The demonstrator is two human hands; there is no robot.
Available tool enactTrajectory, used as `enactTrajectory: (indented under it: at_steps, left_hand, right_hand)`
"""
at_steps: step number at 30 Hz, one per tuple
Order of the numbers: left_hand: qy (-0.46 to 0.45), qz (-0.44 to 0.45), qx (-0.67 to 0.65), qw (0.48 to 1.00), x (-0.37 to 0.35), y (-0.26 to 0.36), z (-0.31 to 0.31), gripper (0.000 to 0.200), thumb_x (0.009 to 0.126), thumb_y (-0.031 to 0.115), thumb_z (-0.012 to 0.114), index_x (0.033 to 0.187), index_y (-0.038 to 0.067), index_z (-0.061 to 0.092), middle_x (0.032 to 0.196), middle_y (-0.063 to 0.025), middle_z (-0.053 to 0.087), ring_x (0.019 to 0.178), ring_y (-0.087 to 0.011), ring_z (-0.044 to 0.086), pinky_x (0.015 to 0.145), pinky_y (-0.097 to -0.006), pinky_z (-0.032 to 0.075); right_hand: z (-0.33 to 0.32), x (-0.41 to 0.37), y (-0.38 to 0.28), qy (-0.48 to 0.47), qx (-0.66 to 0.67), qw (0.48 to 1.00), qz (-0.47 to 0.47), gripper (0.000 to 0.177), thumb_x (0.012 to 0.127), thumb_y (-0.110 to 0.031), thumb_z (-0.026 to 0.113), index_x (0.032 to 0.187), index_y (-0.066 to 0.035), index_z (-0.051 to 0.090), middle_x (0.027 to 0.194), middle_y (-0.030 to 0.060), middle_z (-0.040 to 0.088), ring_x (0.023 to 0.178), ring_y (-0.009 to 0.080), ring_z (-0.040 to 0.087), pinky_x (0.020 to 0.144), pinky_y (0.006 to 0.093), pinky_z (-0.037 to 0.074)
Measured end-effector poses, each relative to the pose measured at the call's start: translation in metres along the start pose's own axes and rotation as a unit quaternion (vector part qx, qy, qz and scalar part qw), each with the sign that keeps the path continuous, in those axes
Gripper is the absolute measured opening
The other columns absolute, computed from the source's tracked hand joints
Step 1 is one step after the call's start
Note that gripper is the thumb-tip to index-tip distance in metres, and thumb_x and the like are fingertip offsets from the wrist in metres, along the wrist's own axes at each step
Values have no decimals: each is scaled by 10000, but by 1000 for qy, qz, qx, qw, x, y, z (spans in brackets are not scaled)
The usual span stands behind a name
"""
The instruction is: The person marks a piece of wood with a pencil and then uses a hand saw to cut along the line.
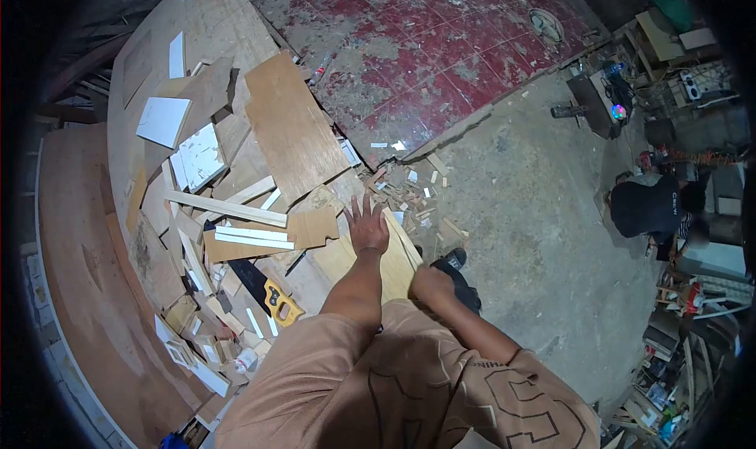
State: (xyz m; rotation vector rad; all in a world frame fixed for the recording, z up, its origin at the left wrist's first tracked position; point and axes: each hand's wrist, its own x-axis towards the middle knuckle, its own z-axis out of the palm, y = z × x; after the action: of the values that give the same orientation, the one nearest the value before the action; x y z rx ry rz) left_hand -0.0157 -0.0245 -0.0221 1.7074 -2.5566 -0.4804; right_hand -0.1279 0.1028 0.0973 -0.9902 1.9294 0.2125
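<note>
My left hand lies flat with its fingers spread on a pale plywood board in front of my body. Along the board's right side runs a narrow wood strip. My right hand is closed in a fist at the board's right edge, near the strip's lower end; what it grips is hidden. Left of my left arm lie a handsaw with a yellow handle and a thin black pen-like stick. A brown cardboard piece carries white strips.
Wood offcuts cover the worktop on the left, with a larger brown plywood sheet behind. Small scraps litter the floor ahead. My shoe is beside my right hand. Another person crouches at the far right near clutter.
</note>
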Motion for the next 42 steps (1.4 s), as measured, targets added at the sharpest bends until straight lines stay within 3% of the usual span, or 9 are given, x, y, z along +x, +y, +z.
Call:
enactTrajectory:
  at_steps: [5,9,15,20,27,29,31,35,42]
  left_hand:
    - [10,2,7,1000,1,-1,-2,340,959,251,443,1244,153,602,1552,-81,277,1459,-370,152,1184,-568,88]
    - [6,-4,-7,1000,2,0,-4,332,959,250,444,1234,159,607,1547,-76,286,1456,-368,162,1184,-568,94]
    - [-19,-11,11,1000,2,-1,-2,305,961,268,460,1228,179,576,1567,-54,234,1462,-362,140,1187,-566,84]
    - [3,-9,0,1000,2,0,-2,334,964,254,432,1240,159,595,1550,-71,287,1459,-362,156,1186,-562,89]
    - [-5,-11,10,1000,5,-2,2,320,959,265,463,1244,179,580,1562,-63,250,1464,-367,134,1184,-566,88]
    - [-14,-14,10,1000,3,1,-3,318,959,263,466,1245,185,581,1565,-60,252,1464,-362,139,1186,-561,90]
    - [-9,-11,5,1000,3,1,-3,323,964,258,446,1241,170,588,1562,-63,264,1460,-362,149,1184,-564,92]
    - [0,-7,4,1000,3,-1,-1,325,971,248,426,1232,157,597,1558,-67,276,1456,-365,161,1180,-572,99]
    - [8,-15,0,1000,1,0,-4,311,964,238,438,1211,153,607,1560,-71,271,1456,-365,164,1178,-580,103]
  right_hand:
    - [-42,-32,-6,-64,-23,998,-4,343,847,-164,536,1052,86,650,1070,291,661,990,413,670,838,476,542]
    - [-25,31,-26,-105,-120,986,-59,301,831,-130,557,995,88,686,1090,262,669,1009,387,673,828,451,551]
    - [34,55,2,63,-15,997,-41,270,861,-113,533,1036,27,685,1037,238,693,961,373,693,801,455,561]
    - [-20,-24,15,-27,-41,998,-24,260,805,-143,582,958,22,712,1023,265,678,950,384,685,797,455,555]
    - [-27,33,-29,-95,-150,981,-84,255,852,-112,544,1002,12,710,1034,241,692,942,372,697,786,451,564]
    - [23,75,-19,54,-20,997,-50,256,865,-92,518,1011,16,699,1030,246,690,925,377,699,772,453,567]
    - [37,64,-5,104,2,992,-71,261,875,-73,496,1025,24,685,1018,250,691,924,377,699,762,462,567]
    - [10,5,21,-37,-19,998,-38,263,841,-126,546,1009,12,694,1057,243,682,974,389,680,798,461,555]
    - [-18,6,-1,-75,-65,994,-37,249,837,-114,573,1017,11,691,1030,230,697,946,373,697,772,453,565]
